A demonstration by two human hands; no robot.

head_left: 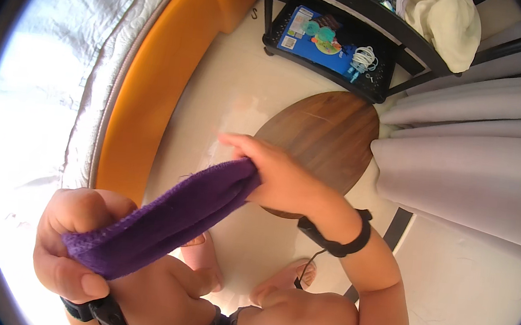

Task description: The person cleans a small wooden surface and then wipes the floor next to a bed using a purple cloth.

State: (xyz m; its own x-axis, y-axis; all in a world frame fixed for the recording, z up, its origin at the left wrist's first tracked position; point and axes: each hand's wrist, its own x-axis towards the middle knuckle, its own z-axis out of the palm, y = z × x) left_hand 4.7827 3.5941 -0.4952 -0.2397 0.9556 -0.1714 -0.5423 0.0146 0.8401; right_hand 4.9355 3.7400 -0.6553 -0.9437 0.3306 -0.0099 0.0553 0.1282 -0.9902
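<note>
A folded strip of purple cloth [170, 219], fuzzy like a towel, stretches between my two hands above my knees. My left hand [74, 242] grips its near left end, thumb on the front and fingers curled behind. At the far right end, my right hand [281, 174] holds the cloth near the base of the thumb, with a finger pointing out to the left past it. The rest of the right fingers are partly hidden. Each wrist wears a black strap.
A bed with an orange frame [154, 96] and pale bedding stands at the left. Beyond my right hand lies an oval wooden board [325, 137] on the floor. A black rack [368, 88] holds a blue box and a white cable; grey curtains [461, 163] hang at the right.
</note>
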